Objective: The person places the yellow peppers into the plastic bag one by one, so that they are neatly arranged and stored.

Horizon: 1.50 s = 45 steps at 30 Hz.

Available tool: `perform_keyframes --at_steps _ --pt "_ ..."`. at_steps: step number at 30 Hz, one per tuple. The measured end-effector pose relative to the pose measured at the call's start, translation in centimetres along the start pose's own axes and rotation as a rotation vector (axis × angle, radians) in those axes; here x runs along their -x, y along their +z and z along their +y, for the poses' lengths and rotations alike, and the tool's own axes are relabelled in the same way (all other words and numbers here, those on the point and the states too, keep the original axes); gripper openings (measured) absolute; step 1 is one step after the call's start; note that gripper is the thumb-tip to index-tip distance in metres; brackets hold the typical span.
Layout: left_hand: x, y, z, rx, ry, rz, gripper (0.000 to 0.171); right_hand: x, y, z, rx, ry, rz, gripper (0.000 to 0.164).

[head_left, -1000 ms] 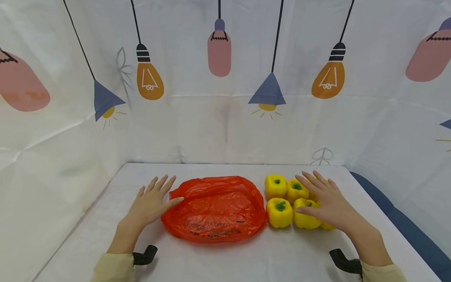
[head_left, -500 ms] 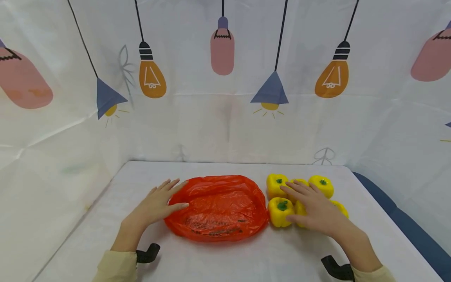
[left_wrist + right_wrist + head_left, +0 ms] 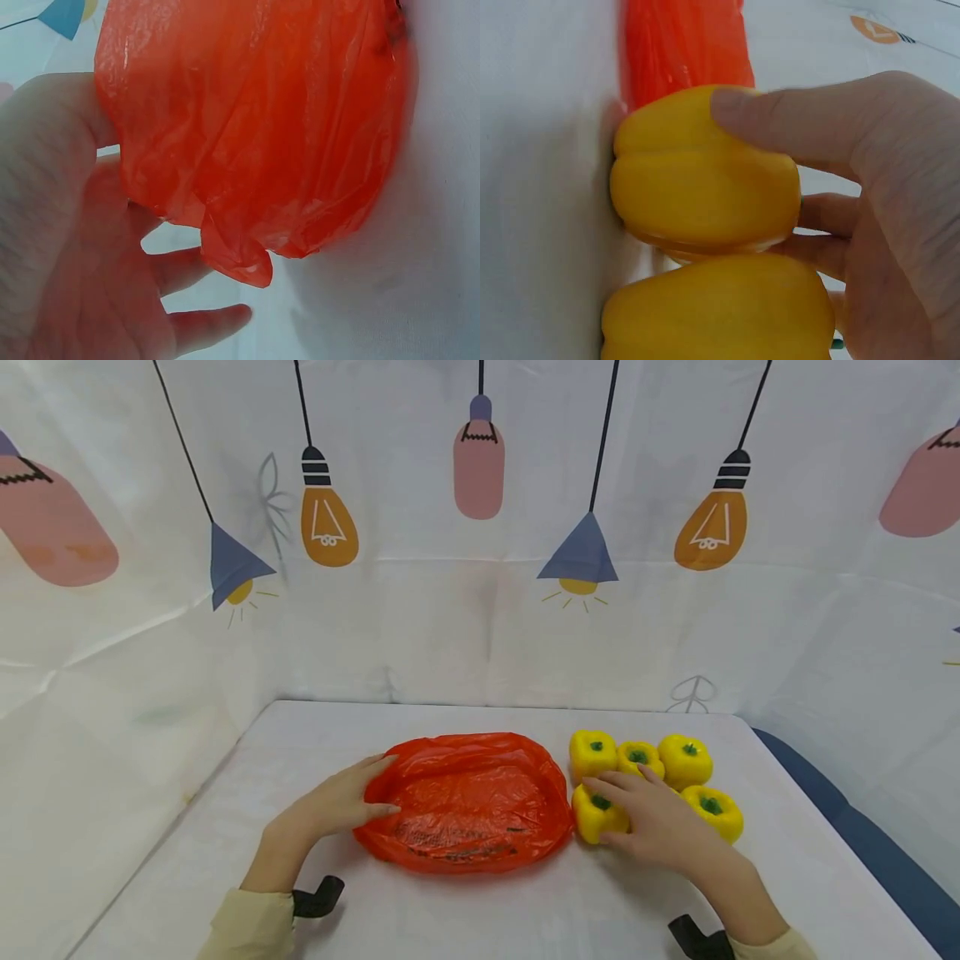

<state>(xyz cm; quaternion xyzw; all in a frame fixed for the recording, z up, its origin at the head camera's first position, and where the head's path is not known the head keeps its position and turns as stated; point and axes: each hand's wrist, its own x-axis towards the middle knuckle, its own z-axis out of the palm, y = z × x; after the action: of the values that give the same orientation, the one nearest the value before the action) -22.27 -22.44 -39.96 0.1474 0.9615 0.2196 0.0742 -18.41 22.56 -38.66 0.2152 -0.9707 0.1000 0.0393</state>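
A crumpled red plastic bag (image 3: 465, 806) lies mid-table with dark print on its near side. My left hand (image 3: 337, 806) is at its left end, thumb and fingers spread apart; in the left wrist view, the bag (image 3: 255, 127) covers part of the thumb. To the right of the bag, my right hand (image 3: 656, 822) holds the front-left yellow bell pepper (image 3: 592, 818). In the right wrist view, its thumb lies on that pepper (image 3: 697, 180) and the other fingers reach behind it. Another pepper (image 3: 720, 315) stands beside it, under the hand in the head view.
More yellow bell peppers stand close by: a back-left one (image 3: 592, 750), a back-middle one (image 3: 637, 754), a back-right one (image 3: 686, 760) and a front-right one (image 3: 716, 814). A white sheet (image 3: 420, 635) with printed lamps hangs behind the white table (image 3: 465, 918). Something dark blue (image 3: 862, 835) is at right.
My right hand has come down and left from above the peppers onto the front-left one. My left hand has shifted slightly right and lower, to the bag's end. The view has shifted slightly.
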Motion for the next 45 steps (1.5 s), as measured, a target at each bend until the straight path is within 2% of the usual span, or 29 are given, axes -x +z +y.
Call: perform_keyframes --at_steps 7,23,29,37,41,45 --pt "0.1 0.5 0.4 0.025 -0.010 0.020 0.084 -0.4 0.7 -0.3 0.034 -0.005 -0.004 0.067" --pt "0.4 1.1 1.0 0.047 -0.005 0.053 0.090 -0.7 1.8 -0.3 0.005 -0.059 0.107 0.069" --pt "0.3 1.2 0.9 0.049 -0.001 0.055 0.090 -0.7 1.1 -0.5 -0.006 -0.063 0.159 0.070" --pt "0.3 1.1 1.0 0.039 0.003 0.059 0.092 -1.0 -0.8 -0.9 0.032 -0.086 0.313 0.064" --pt "0.3 1.1 1.2 0.055 0.006 0.059 0.092 -1.2 -1.4 -1.6 0.007 -0.095 0.335 0.066" --pt "0.3 1.4 1.5 0.079 0.024 0.058 0.092 -1.6 -1.7 -2.7 -0.070 -0.113 0.335 0.066"
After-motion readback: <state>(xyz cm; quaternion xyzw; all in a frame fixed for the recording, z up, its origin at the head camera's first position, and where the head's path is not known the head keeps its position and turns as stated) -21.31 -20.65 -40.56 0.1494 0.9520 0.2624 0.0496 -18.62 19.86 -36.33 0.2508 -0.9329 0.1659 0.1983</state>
